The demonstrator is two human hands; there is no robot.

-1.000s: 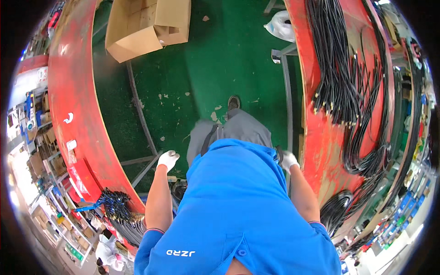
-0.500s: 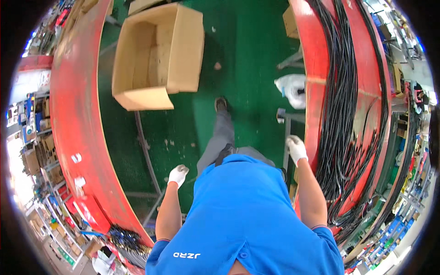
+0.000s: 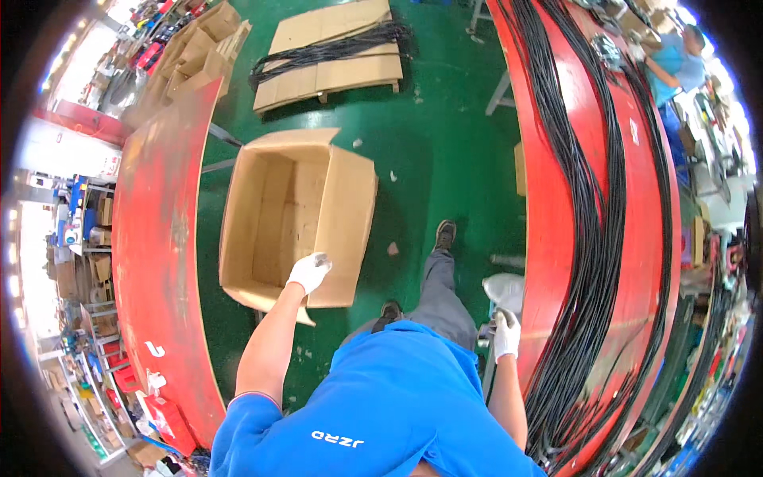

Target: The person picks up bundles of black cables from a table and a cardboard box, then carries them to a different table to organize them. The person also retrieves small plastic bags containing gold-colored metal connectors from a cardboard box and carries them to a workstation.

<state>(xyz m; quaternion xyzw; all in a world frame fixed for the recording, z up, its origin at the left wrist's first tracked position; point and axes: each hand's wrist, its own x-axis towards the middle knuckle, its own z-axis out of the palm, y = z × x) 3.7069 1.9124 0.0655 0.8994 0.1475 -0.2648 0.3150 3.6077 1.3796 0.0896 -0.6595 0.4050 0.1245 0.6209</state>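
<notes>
My left hand (image 3: pixel 309 273), in a white glove with grey fingertips, hangs over the near side of a cardboard box (image 3: pixel 347 230). Its fingers are curled in with nothing visible in them; whether it touches the box I cannot tell. The box stands open at the top, flaps outward, its visible inside bare. My right hand (image 3: pixel 505 334), gloved alike, is loosely closed beside the left edge of the right-hand red table (image 3: pixel 548 262), holding nothing that shows. A pale plastic bag (image 3: pixel 504 292) hangs just beyond it. Long bundles of black cable (image 3: pixel 584 230) lie along that table.
Another red table (image 3: pixel 155 262) runs along the left. Ahead on the green floor (image 3: pixel 433 159), a pallet covered with cardboard (image 3: pixel 330 28) carries more black cable (image 3: pixel 342 52). Several cartons (image 3: pixel 199 56) stand at the far left. A person (image 3: pixel 677 67) is beyond the right table.
I have walked forward; the box is now nearer and the pallet has come into view. My left arm has swung forward over the box, while my right hand has drawn back toward my body.
</notes>
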